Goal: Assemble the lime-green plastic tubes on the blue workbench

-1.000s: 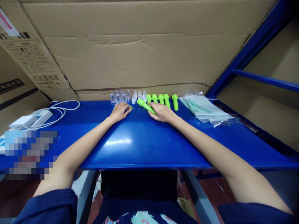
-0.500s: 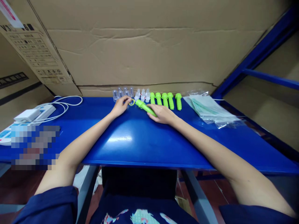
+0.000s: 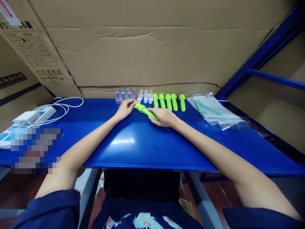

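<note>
My right hand point(image 3: 164, 117) is wrapped around a bright green flashlight body point(image 3: 145, 110), its wider head pointing up and left. At that head end sits a thin yellow ring point(image 3: 136, 104), pinched in the fingers of my left hand point(image 3: 126, 108). The ring touches the head's rim; whether it is seated there I cannot tell. Behind my hands, several more green flashlight bodies point(image 3: 168, 102) stand in a row. To the left of these are several small white-and-clear plastic pieces point(image 3: 145, 97) and several clear plastic caps point(image 3: 122, 94).
Clear plastic bags point(image 3: 212, 109) with pale contents lie to the right. At the left are a white power strip point(image 3: 46, 113), a charger point(image 3: 26, 117) and a looped white cable point(image 3: 69, 106). A cardboard wall point(image 3: 152, 57) closes off the back of the blue table point(image 3: 147, 146).
My left hand has moved slightly right, bringing the yellow ring against the green flashlight body's head. The body has shifted a little left and down in my right hand.
</note>
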Action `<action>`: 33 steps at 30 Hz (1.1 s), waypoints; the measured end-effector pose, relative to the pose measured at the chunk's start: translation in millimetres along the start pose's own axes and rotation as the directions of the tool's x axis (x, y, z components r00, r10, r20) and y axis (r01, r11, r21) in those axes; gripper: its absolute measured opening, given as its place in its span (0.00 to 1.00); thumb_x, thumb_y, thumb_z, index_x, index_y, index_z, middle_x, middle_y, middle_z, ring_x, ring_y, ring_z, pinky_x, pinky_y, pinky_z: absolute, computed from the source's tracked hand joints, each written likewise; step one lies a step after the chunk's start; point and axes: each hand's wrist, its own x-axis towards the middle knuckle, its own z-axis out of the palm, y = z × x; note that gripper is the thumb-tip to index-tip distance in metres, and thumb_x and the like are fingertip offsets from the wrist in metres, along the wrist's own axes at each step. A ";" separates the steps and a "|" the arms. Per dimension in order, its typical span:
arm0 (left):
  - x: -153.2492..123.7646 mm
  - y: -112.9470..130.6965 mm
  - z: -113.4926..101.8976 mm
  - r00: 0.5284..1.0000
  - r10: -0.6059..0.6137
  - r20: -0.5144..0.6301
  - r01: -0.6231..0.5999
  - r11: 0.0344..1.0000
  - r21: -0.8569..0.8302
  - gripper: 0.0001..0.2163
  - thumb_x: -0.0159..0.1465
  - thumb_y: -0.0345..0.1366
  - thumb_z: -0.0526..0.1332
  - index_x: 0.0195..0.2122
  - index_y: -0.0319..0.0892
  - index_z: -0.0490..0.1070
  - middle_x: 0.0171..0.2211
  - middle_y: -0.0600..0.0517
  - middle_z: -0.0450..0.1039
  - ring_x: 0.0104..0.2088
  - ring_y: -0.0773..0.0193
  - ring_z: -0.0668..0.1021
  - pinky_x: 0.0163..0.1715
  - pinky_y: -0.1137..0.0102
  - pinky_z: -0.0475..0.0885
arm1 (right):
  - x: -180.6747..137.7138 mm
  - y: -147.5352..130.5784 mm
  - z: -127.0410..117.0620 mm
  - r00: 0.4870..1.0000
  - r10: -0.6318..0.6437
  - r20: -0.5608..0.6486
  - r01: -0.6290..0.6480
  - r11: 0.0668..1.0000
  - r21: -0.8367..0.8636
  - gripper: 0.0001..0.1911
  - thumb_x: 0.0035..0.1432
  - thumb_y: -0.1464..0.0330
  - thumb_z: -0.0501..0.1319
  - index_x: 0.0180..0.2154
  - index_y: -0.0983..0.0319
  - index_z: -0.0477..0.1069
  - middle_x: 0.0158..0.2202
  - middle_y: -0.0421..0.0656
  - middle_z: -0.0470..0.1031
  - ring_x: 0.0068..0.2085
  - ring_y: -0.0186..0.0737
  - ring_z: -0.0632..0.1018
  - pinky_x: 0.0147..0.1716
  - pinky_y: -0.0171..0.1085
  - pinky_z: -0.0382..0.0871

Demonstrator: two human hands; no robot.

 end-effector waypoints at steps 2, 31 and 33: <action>-0.2 0.4 0.6 0.999 -0.032 0.010 0.033 0.996 -0.089 0.09 0.66 0.36 0.60 0.43 0.40 0.76 0.37 0.48 0.78 0.35 0.64 0.78 0.39 0.70 0.73 | -0.6 -0.1 0.0 1.000 -0.006 -0.004 0.006 1.000 -0.002 0.23 0.70 0.63 0.51 0.57 0.71 0.70 0.44 0.56 0.82 0.42 0.51 0.83 0.39 0.44 0.76; -1.0 3.6 11.8 0.979 -0.140 -0.149 0.099 0.961 -0.257 0.09 0.59 0.30 0.67 0.38 0.40 0.70 0.35 0.51 0.78 0.38 0.67 0.81 0.41 0.72 0.77 | -0.6 0.5 -1.1 0.998 0.055 0.040 -0.055 0.998 -0.006 0.23 0.70 0.63 0.51 0.58 0.71 0.69 0.48 0.57 0.81 0.45 0.52 0.83 0.43 0.45 0.76; -0.7 4.1 12.4 0.979 -0.153 -0.136 0.110 0.953 -0.283 0.08 0.60 0.29 0.67 0.39 0.39 0.70 0.36 0.50 0.78 0.39 0.67 0.81 0.44 0.71 0.78 | -0.6 1.1 -0.7 0.997 0.065 0.040 -0.064 0.998 -0.010 0.24 0.69 0.63 0.51 0.59 0.72 0.68 0.50 0.58 0.80 0.46 0.53 0.82 0.44 0.45 0.76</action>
